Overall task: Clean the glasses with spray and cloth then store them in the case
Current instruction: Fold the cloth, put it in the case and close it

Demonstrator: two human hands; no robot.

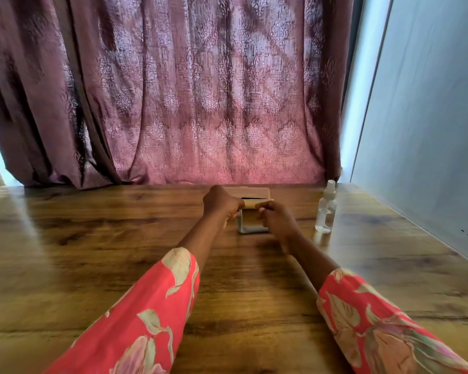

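There is one camera, worn on the person's head. It looks forward and down over the wooden surface [92, 252] toward the curtain [200, 90]. Both arms reach out below it.

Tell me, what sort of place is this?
Probably a room in a home: a wooden table pushed up against a patterned maroon curtain that covers a bright window, with a plain pale wall on the right.

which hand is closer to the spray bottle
The right hand: it is beside the clear spray bottle, while the left hand is across the case.
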